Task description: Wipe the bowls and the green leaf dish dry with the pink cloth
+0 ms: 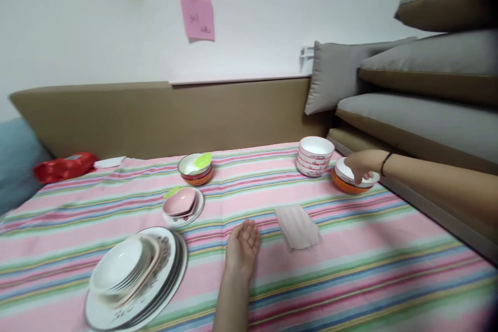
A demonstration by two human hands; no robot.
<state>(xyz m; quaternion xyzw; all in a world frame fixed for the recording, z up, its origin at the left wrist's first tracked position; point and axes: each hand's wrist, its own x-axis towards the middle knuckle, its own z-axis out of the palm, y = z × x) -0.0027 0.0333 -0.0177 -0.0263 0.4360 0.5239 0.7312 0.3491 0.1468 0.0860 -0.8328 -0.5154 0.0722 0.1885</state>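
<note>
My left hand (pixel 244 243) rests palm up on the striped cloth, fingers slightly curled and holding nothing. Just right of it lies a pale folded cloth (pixel 298 226). At the right, my right hand (pixel 361 164), with a black band at the wrist, pinches the near rim of a white bowl (pixel 342 168). That bowl sits in an orange bowl (pixel 345 185). Beside them stands a stack of white bowls with red rims (pixel 316 155).
Large plates (pixel 171 254) with white bowls (pixel 119 264) on top stand front left. Behind are a pink dish (pixel 179 201) on small plates and bowls (pixel 195 170) holding a lime-green piece. A red packet (pixel 66 167) lies far left. Grey cushions (pixel 428 109) pile up at right.
</note>
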